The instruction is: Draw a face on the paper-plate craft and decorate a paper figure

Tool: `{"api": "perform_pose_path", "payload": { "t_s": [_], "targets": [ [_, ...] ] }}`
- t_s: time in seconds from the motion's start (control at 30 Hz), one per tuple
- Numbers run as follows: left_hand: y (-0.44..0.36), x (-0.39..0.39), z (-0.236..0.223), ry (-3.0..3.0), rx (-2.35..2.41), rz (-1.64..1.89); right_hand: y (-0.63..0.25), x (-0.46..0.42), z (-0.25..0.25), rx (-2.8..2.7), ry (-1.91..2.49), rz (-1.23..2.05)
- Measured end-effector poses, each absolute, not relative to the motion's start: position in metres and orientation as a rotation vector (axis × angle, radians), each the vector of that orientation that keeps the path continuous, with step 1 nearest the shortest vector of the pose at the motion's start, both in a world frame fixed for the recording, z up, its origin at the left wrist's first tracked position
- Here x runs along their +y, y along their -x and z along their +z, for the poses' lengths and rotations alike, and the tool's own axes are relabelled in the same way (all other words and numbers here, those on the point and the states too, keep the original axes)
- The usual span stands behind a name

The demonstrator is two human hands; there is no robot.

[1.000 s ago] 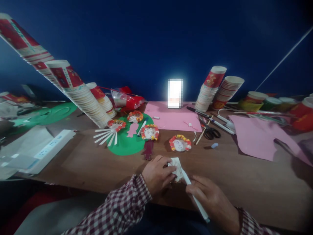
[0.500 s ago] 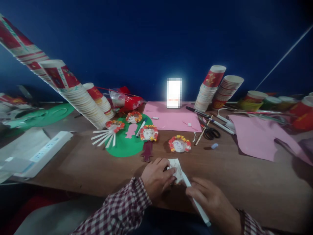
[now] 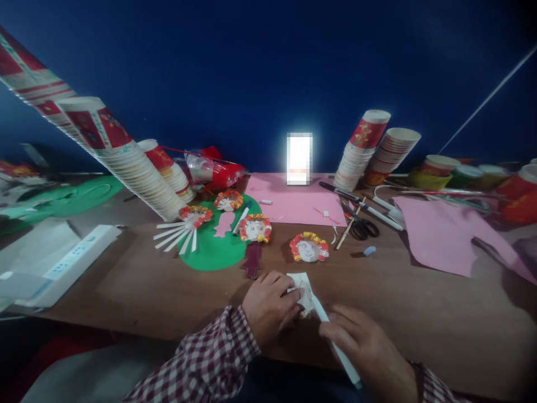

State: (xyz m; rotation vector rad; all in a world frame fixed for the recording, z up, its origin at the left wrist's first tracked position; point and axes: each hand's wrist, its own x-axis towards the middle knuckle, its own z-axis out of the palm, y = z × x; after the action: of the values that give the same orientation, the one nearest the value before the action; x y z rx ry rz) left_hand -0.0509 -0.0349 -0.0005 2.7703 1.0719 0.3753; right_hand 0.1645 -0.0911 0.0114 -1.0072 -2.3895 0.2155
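My left hand (image 3: 272, 307) rests at the table's near edge, its bent fingers holding down a small white paper piece (image 3: 298, 282). What lies under the fingers is partly hidden. Gripped in my right hand (image 3: 364, 340) is a long white marker (image 3: 340, 350), slanted, with its far end touching the paper's right side and a dark end toward me. Just beyond the paper lies a round paper face (image 3: 309, 250) with a red and yellow ruffled rim. To its left, a similar ruffled disc (image 3: 255, 229) sits above a maroon cutout (image 3: 252, 259).
Leaning paper cup stacks stand at left (image 3: 138, 173) and right (image 3: 361, 151). Black-handled scissors (image 3: 364, 228) lie near a small blue cap (image 3: 369, 251). A green sheet (image 3: 213, 252), pink sheets (image 3: 440, 240) and a white power strip (image 3: 71, 263) cover other parts of the table.
Both hands, the marker and the paper keep nearly the same places. The view has shifted slightly, with the cup stacks at left sitting a little farther left.
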Motion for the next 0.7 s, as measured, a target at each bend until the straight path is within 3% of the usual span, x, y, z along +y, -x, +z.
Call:
{"api": "perform_pose_path", "payload": {
  "t_s": [0.17, 0.47, 0.7],
  "targets": [
    [0.051, -0.034, -0.001, -2.75, 1.054, 0.417, -0.175, -0.082, 0.016, -2.419, 1.08, 0.201],
    [0.052, -0.034, -0.005, -2.734, 1.056, 0.461, -0.205, -0.062, 0.015, -2.587, 1.468, -0.217],
    [0.052, -0.035, -0.004, -2.729, 1.069, 0.466, -0.205, -0.06, 0.014, -2.602, 1.396, -0.277]
  ]
}}
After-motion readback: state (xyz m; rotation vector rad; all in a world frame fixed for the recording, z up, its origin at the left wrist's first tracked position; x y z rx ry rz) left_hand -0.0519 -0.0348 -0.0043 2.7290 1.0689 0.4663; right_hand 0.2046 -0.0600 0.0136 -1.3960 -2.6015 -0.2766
